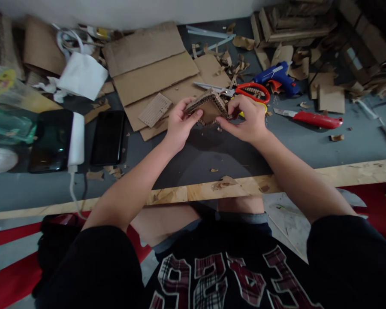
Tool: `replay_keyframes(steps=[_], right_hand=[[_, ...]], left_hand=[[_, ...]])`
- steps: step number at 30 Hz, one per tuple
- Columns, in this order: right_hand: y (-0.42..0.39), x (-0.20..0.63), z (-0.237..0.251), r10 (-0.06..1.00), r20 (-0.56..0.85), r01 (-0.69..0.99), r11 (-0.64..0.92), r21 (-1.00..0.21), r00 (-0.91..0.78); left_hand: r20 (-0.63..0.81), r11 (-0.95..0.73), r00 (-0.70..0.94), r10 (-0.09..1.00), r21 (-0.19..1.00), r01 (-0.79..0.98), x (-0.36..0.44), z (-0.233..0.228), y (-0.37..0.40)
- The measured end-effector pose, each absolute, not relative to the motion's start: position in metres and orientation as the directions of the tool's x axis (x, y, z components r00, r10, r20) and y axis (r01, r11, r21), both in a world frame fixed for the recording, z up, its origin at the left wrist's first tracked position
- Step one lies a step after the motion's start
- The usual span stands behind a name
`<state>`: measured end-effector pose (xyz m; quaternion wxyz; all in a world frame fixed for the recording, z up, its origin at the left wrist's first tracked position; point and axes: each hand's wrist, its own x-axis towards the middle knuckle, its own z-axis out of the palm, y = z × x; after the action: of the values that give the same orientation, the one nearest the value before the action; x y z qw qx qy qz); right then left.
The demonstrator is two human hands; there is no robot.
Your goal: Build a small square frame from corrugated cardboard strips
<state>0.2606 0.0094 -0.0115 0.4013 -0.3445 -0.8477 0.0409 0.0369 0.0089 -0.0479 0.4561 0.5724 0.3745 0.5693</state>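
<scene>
While we pinch the small cardboard frame (209, 109) above the grey table (309, 146), left hand (179, 124) and right hand (249, 120) gripping opposite edges, it seems light, stiff yet crushable.

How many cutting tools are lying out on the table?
2: red-handled scissors just beyond the right hand, and a red utility knife to that hand's right, below the blue glue gun. The cardboard scraps may hide others.
</scene>
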Motion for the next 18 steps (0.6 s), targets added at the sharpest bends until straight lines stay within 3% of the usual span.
replay_keyframes(steps=[6,18], right_hand=[[0.005,0.258,-0.011,0.622,0.644,0.58,0.748,-0.321,-0.446],[0.0,0.262,-0.005,0.593,0.627,0.456,0.801,-0.389,-0.506]], left_hand=[[0.175,-0.157,0.079,0.981,0.967,-0.201,0.034,-0.04,0.008],[0.117,-0.092,0.065,0.991,0.948,-0.304,0.035,-0.034,0.003]])
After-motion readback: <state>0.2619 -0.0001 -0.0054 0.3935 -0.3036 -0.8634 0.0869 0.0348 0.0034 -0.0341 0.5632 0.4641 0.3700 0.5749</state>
